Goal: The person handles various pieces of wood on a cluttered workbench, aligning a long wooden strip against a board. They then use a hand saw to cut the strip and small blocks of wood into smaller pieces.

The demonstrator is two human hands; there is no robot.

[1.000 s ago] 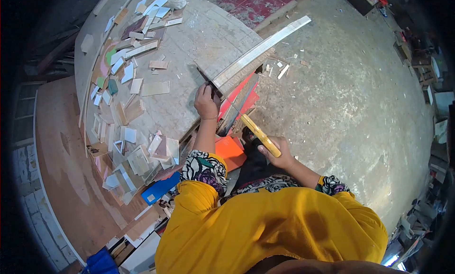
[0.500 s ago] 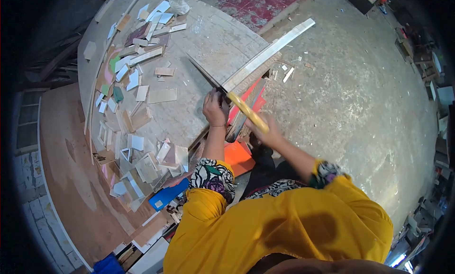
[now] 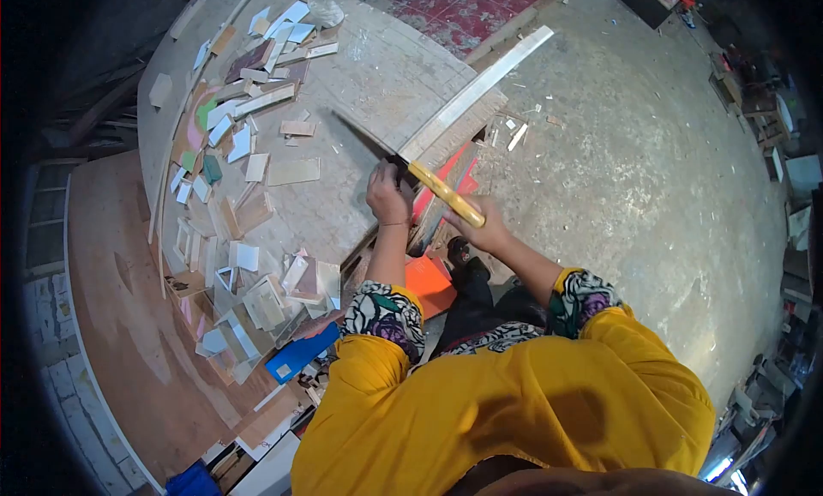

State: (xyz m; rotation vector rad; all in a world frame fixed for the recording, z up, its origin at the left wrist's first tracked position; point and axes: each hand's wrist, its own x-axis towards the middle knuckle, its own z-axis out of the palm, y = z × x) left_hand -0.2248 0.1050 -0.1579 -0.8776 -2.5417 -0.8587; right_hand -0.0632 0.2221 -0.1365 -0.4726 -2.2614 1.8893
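My right hand [image 3: 482, 226] is closed around the yellow handle of a saw [image 3: 446, 193]. The saw's thin dark blade points up and left across the workbench [image 3: 369, 76]. A long pale wooden strip [image 3: 484, 89] lies along the bench's right edge, its near end meeting the blade by the handle. Just left of that point, my left hand [image 3: 390, 193] has its fingers curled at the bench edge, against something dark; what they grip is hidden.
Wood offcuts [image 3: 296, 172] lie scattered over the bench's left side, with a heap [image 3: 279, 299] near its front. A blue box-like piece [image 3: 303, 353] and an orange panel [image 3: 429, 286] are close to my body. Small scraps [image 3: 517, 136] dot the concrete floor [image 3: 617, 196].
My right hand and the saw handle have shifted slightly, and the blade reaches a little farther up and left. The strip appears slightly shifted left. My left hand stays in place.
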